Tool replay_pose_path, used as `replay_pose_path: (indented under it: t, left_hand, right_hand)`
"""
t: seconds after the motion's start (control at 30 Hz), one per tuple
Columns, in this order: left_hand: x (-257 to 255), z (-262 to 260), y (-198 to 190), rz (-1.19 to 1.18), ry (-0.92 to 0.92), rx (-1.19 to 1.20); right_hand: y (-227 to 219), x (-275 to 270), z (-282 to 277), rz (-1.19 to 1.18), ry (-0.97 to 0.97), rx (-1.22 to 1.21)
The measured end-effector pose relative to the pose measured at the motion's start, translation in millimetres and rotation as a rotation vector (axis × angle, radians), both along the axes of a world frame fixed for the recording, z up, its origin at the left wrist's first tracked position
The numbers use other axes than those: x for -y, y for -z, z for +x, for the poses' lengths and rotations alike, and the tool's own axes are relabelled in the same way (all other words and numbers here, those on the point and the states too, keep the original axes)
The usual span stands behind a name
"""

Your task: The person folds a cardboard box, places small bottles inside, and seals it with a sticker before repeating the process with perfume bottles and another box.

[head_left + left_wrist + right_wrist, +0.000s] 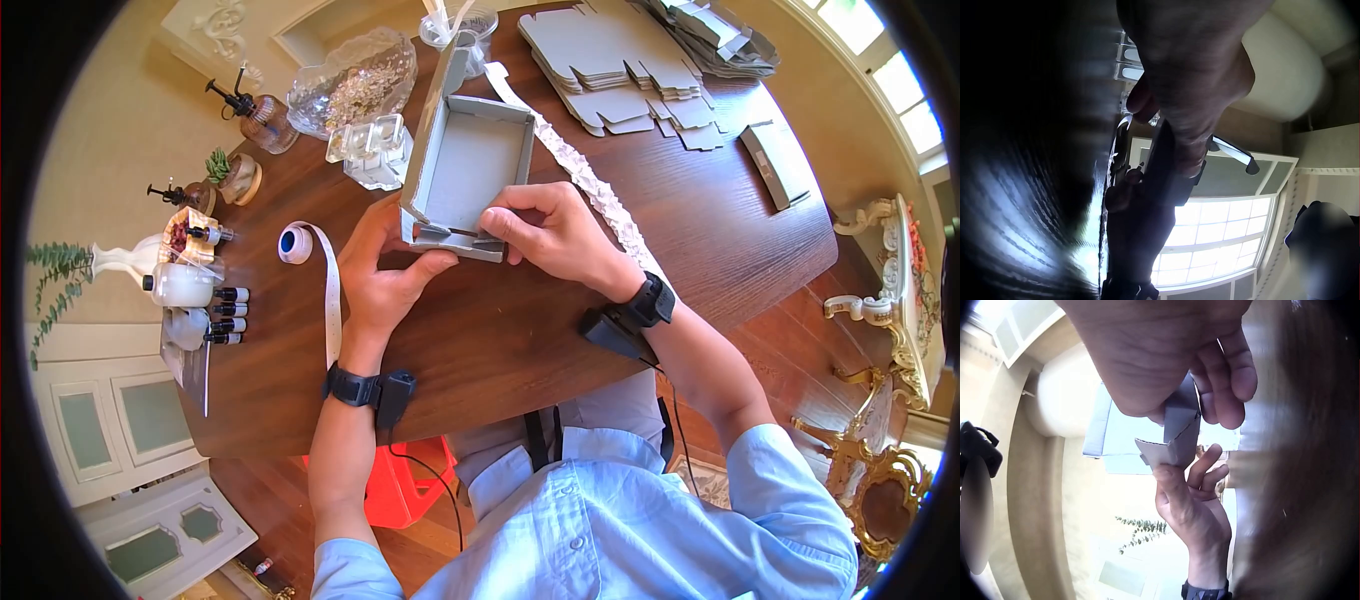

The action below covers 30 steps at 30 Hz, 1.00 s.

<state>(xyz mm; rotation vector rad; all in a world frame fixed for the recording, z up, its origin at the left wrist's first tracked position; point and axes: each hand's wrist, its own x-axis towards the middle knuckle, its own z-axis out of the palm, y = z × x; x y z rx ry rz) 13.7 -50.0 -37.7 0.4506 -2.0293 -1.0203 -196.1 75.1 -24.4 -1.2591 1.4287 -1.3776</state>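
Note:
A grey cardboard box [478, 165] is held partly folded above the near part of the wooden table, its shallow inside facing up and its lid flap standing along the left side. My left hand [378, 270] grips the box's near left corner, thumb along the front wall and fingers behind the left side. At the near right corner, my right hand [560, 235] pinches the front wall, with the thumb inside the box. In the right wrist view, a cardboard end flap [1172, 440] stands between the right palm and the left thumb [1169, 481].
Flat grey cardboard blanks [610, 55] are stacked at the back right, near a small closed box [773, 170]. A ruffled white strip [590, 180] runs past the right hand. Clear containers [375, 150], a glass bowl [380, 55] and a white tape roll [295, 243] lie leftward.

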Motion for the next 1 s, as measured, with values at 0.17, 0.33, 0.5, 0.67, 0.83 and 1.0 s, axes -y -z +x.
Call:
replay_pose_path:
  t: [0.17, 0.33, 0.5, 0.67, 0.83, 1.0]
  left_hand:
    - [-3, -2, -6, -0.024, -0.006, 0.026]
    - [-1, -1, 1, 0.026, 0.003, 0.009]
    - [-1, -1, 1, 0.090, 0.012, 0.008]
    - [-1, -1, 3, 0.136, -0.001, 0.007]
    - [0, -2, 4, 0.158, 0.010, -0.019]
    - [-1, -4, 5, 0.165, -0.008, -0.020]
  right_hand:
    - [-2, 0, 1, 0.018, 0.014, -0.003]
    - [-1, 0, 2, 0.022, 0.027, -0.022]
    - [7, 1, 0, -0.022, 0.050, -0.075]
    - [6, 0, -3, -0.069, 0.028, -0.106]
    - [-9, -4, -4, -0.038, -0.036, -0.196]
    - [-8, -2, -2, -0.007, -0.038, -0.181]
